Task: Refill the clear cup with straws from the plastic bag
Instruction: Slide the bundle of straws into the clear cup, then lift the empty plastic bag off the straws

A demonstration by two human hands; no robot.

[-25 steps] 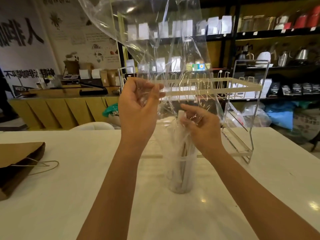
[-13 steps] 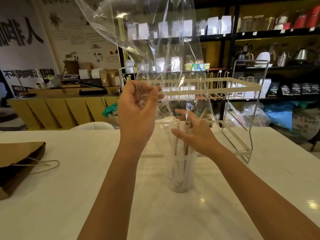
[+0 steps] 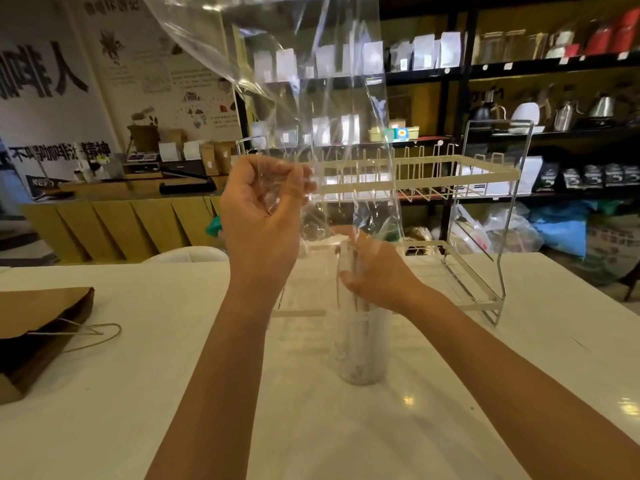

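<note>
A clear cup (image 3: 362, 355) stands on the white table (image 3: 138, 393), with paper-wrapped straws (image 3: 356, 271) upright inside it. A big clear plastic bag (image 3: 311, 81) is held upside down over the cup, its lower part draped around the straw tops. My left hand (image 3: 263, 216) pinches the bag's edge up to the left of the cup. My right hand (image 3: 374, 271) is wrapped around the straws through the plastic just above the cup's rim.
A wire dish rack (image 3: 478, 216) stands on the table right behind the cup. A brown paper bag (image 3: 38, 327) with string handles lies at the left edge. A white chair back (image 3: 187, 254) shows beyond the table's far edge.
My right hand has slid down the straws towards the cup's rim, and the straws sit lower in the cup. My left hand has stayed where it was, holding the bag.
</note>
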